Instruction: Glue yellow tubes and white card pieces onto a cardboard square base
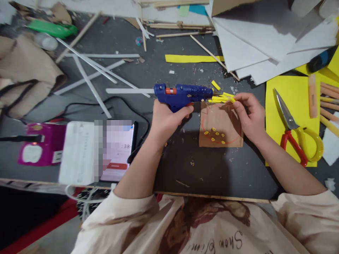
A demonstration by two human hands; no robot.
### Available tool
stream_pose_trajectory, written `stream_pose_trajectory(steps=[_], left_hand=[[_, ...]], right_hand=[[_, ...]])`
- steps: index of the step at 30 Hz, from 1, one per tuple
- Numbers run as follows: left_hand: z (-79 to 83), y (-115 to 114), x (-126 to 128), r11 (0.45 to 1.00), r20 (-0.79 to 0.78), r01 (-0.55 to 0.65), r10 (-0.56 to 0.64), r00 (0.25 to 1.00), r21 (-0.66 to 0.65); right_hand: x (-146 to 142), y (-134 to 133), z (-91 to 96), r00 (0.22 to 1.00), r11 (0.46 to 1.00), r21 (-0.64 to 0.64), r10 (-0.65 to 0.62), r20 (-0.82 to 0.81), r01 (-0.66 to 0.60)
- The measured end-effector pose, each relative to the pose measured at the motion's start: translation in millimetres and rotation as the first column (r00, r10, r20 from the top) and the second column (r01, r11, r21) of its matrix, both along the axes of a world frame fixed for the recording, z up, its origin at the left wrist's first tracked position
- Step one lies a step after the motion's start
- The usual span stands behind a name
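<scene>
My left hand (169, 118) is wrapped round the handle of a blue glue gun (182, 95), which lies level with its nozzle pointing right. A white glue stick (129, 91) juts from its back end. Between the thumb and fingers of my right hand (247, 114) is a small yellow paper roll (232, 100), close to the nozzle. More yellow rolls (215, 100) lie just beside it. Below is a square of brown cardboard (230, 123) with a red curved line drawn on it. Several short yellow rings (217, 133) stand on the cardboard.
Scissors (292, 125) with red and yellow handles lie on yellow paper (272, 106) at the right. White boards (254, 53) are stacked behind. Loose glue sticks (90, 84), a black cable (106, 100), a phone (119, 151) and a white box (78, 151) occupy the left.
</scene>
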State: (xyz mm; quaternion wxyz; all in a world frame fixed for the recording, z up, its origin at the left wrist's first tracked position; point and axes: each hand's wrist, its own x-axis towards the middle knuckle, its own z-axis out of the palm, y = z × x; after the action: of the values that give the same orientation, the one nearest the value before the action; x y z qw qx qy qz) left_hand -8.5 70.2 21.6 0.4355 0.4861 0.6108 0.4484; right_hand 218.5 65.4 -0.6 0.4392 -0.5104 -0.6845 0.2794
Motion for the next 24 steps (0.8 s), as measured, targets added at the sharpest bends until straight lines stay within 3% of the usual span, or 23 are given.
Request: stream_pose_trajectory(steps=[4,7,11,24], left_hand=[[0.7,3.7,0.1,0.991,0.07,-0.118,0.114,0.991,0.063],[2.6,6.3,-0.9,0.973,0.154,-0.196,0.176,0.972,0.126],[4.7,7.1,-1.0,0.962,0.176,-0.231,0.205,0.963,0.146],[7.8,6.7,1.3,0.966,0.166,-0.235,0.216,0.962,0.11]], right_hand=[[2.7,3.2,6.6,0.998,0.998,0.047,0.045,0.033,-0.047],[3.0,4.9,19.6,0.968,0.974,-0.026,0.226,0.11,-0.224],[-3.9,4.6,33.4,0.869,0.89,-0.164,0.453,0.199,-0.426],[-11.6,1.3,43.2,0.752,0.881,-0.207,0.472,0.46,-0.426]])
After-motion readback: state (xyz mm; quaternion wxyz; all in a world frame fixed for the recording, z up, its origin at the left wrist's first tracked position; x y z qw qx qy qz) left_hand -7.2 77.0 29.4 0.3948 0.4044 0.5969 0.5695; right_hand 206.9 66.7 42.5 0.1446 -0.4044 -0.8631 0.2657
